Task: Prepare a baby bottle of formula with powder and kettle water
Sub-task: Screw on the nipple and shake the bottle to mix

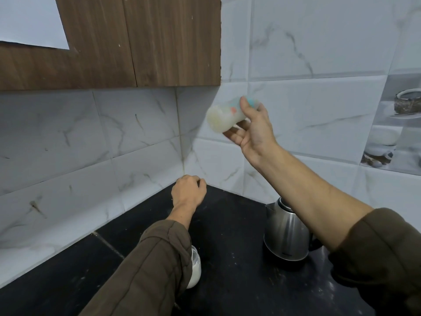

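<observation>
My right hand [252, 128] is raised in front of the tiled wall and grips a baby bottle [225, 115], tipped on its side and blurred, with milky liquid inside and coloured marks on its wall. My left hand [188, 192] hovers low over the back corner of the black counter [227, 281], fingers curled shut, nothing visible in it. A steel kettle [284, 233] stands on the counter below my right forearm. A white container of powder [194, 270] sits partly hidden under my left sleeve.
A wooden wall cabinet [136, 42] hangs at the upper left above the corner. Marble-look tiles [319, 110] cover both walls. White specks dot the counter's surface near the kettle.
</observation>
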